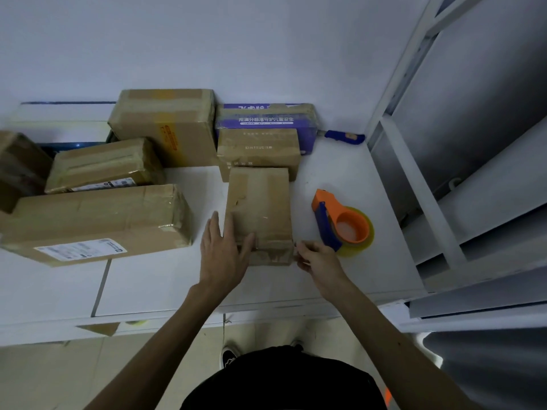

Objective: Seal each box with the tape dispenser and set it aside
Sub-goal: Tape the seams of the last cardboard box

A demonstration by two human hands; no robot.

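**Steadying the small box while the tape dispenser sits idle**

Head view: the person is standing at a white table (pixel 165 285) and working on the small box (pixel 259 208), which is lying flat near the table's front edge, between the two hands. The left hand (pixel 222 255) is pressing against the box's left side with straight fingers, and its thumb is lying across the near top edge, probably to stop the box from sliding. The right hand (pixel 318 260) is pinching at the box's near right corner with curled fingertips. It appears to be smoothing or tucking down a tape end there, though the blur is hiding exactly what it is nipping. The hands are apart, one at each side of the box.

The tape dispenser (pixel 340 223), orange and blue with a yellowish roll, is resting on the table just right of the box and close to the right hand, so it is within easy reach for another strip. Neither hand is touching it.

Glossy strips are showing on the small box, so its sealing is looking close to done. Other cartons are crowding the left and back of the table, among them a long box (pixel 97 223) and a purple-printed box (pixel 266 119), and they seem to be marking where finished ones are going. A blue-handled tool (pixel 344 137) is lying by the wall.
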